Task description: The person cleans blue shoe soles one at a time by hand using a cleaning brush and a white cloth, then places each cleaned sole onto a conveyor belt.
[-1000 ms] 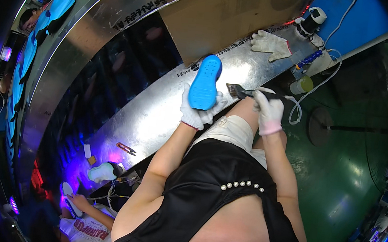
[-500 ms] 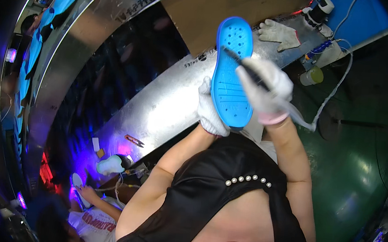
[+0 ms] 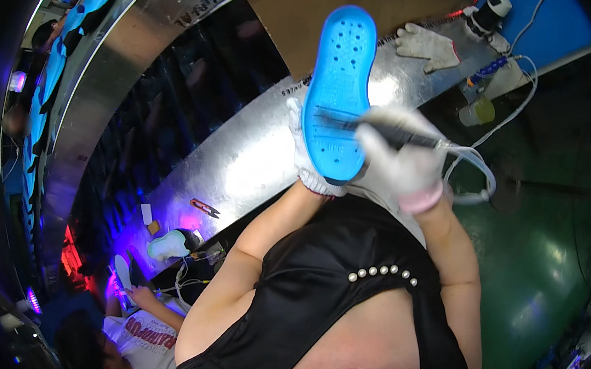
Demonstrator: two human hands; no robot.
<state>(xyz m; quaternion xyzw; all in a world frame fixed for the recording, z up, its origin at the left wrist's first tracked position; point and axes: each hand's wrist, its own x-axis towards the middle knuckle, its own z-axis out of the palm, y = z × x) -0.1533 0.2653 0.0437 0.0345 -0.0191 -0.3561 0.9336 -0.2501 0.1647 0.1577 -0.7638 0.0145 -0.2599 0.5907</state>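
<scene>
Blue sole point(image 3: 339, 89) hides much of the left hand point(image 3: 302, 149), the brush point(image 3: 394, 131) blurred

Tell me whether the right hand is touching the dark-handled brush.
Touching. The head view shows the gloved right hand gripping the dark-handled brush, though motion blurs both.

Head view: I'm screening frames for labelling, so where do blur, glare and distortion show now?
Head view: the right hand and dark brush-like tool look motion-blurred, while the blue sole is fairly crisp; head view: glare whitens patches of the metal bench; head view: fisheye distortion bows the metal panel at left, and the corners fall to black.
</scene>
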